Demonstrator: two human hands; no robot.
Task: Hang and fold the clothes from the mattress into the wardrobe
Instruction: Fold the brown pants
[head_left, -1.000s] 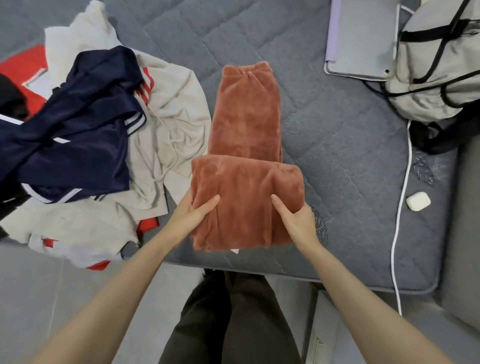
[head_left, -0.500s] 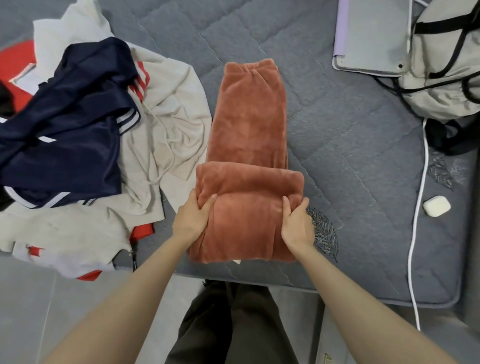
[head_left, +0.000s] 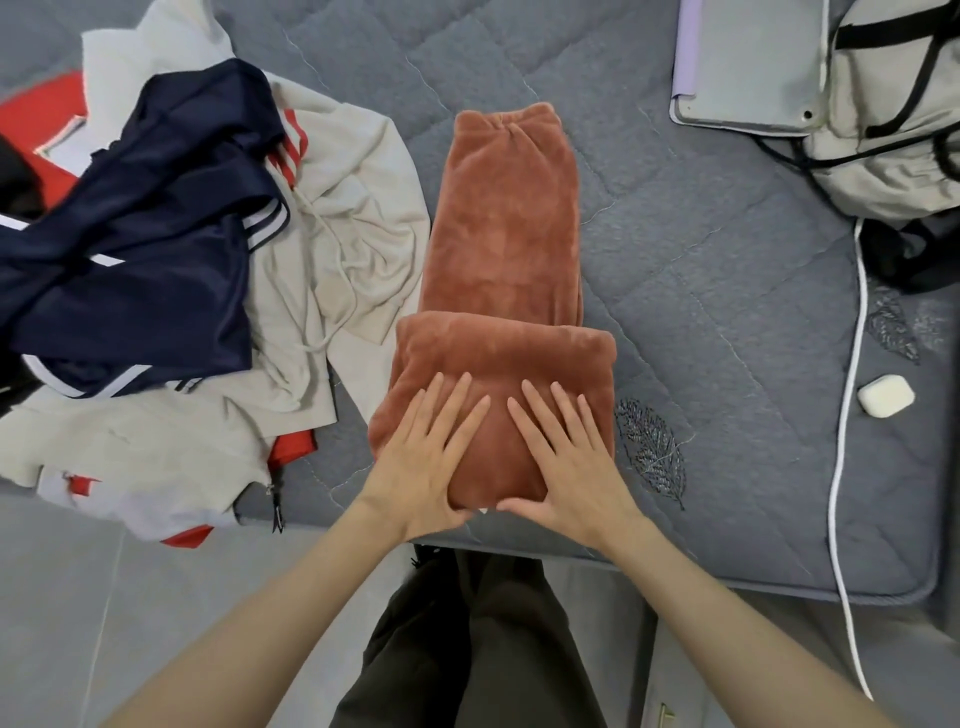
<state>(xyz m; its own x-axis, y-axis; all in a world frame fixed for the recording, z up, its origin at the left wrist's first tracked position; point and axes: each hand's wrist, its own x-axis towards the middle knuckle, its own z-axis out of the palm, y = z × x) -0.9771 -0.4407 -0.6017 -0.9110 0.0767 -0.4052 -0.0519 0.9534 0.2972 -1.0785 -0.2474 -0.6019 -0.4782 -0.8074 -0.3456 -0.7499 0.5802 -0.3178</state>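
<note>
A rust-brown fleece garment (head_left: 501, 234) lies lengthwise on the grey quilted mattress (head_left: 727, 322), its near end folded back over itself into a thick flap. My left hand (head_left: 426, 457) and my right hand (head_left: 563, 457) lie flat side by side on that flap, fingers straight and spread, pressing it down near the mattress edge. To the left sits a pile of clothes: a navy garment with white stripes (head_left: 140, 244) on top of a beige hoodie (head_left: 337, 218), with red fabric (head_left: 36, 135) underneath.
A tablet in a lilac case (head_left: 748, 62) and a beige backpack (head_left: 893, 104) lie at the far right. A white cable (head_left: 844, 415) runs down the mattress beside a white earbud case (head_left: 885, 396). Grey floor and my dark trousers (head_left: 467, 649) are below.
My hands left the sides of the folded flap, where they gripped it, and now lie flat on top of it, closer together. The flap sits squarer on the mattress.
</note>
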